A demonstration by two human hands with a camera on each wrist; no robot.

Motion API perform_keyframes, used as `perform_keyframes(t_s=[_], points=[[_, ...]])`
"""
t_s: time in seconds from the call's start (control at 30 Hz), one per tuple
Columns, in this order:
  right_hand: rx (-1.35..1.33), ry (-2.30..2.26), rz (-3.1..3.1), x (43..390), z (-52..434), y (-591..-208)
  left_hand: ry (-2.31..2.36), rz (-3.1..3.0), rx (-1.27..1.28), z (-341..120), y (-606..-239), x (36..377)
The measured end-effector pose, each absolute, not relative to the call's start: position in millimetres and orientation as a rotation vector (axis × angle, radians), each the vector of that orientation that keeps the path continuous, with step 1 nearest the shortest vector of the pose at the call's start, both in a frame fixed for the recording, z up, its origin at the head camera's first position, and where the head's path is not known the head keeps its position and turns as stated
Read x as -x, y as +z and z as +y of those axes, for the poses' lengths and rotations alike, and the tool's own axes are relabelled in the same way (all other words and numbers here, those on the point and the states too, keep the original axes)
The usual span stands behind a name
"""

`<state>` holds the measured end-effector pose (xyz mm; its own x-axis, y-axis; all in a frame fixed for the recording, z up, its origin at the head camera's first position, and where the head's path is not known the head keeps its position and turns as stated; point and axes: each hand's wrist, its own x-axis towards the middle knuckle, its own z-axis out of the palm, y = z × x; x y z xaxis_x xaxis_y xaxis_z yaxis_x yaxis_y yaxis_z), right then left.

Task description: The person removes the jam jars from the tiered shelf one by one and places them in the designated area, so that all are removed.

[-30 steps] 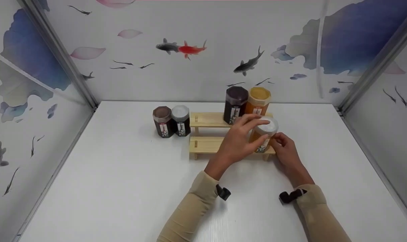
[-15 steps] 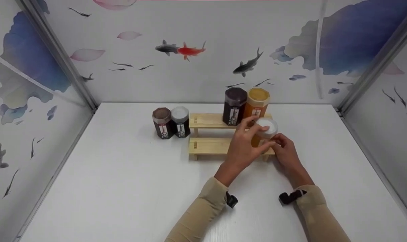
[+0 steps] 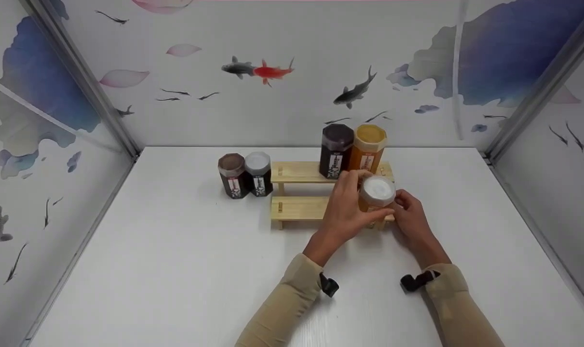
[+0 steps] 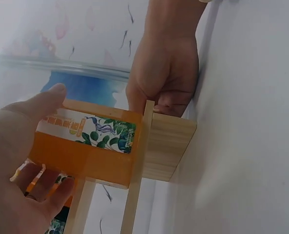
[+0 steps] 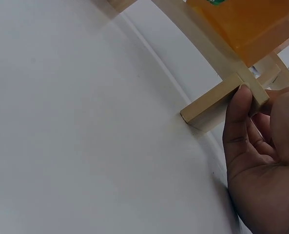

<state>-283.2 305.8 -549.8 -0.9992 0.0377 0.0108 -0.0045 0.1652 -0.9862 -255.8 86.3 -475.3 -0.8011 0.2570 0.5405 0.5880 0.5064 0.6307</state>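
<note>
An octagonal jar with orange contents and a white lid (image 3: 378, 189) stands at the right end of the lower step of a small wooden shelf (image 3: 299, 208). My left hand (image 3: 342, 209) holds this jar from its left side, thumb at the front and fingers round the back. In the left wrist view the orange jar (image 4: 86, 158) sits with its base at the shelf board, its leafy label showing. My right hand (image 3: 410, 219) pinches the right end of the lower step; in the right wrist view its thumb (image 5: 239, 109) presses on the board's edge above the leg.
On the upper step stand a dark jar with a purple-black lid (image 3: 336, 152) and an orange jar with a yellow lid (image 3: 368, 149). Left of the shelf, a brown-lidded jar (image 3: 234, 176) and a grey-lidded jar (image 3: 259, 174) stand on the white table (image 3: 176, 265). Printed walls surround the table.
My left hand has shifted from over the lid to lower round the jar's side, and the jar has turned and come slightly forward. My right hand stays at the shelf's end.
</note>
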Motion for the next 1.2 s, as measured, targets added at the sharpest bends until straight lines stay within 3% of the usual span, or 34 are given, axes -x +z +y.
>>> perform_keyframes(t_s=[0.6,1.2], points=[[0.095,1.954,-2.471,286,307,-550,-1.225,-2.327,0.718,51,-461,266],[0.100,2.026,-2.417,288,305,-553,-1.354,-2.079,0.537,-74,-436,284]])
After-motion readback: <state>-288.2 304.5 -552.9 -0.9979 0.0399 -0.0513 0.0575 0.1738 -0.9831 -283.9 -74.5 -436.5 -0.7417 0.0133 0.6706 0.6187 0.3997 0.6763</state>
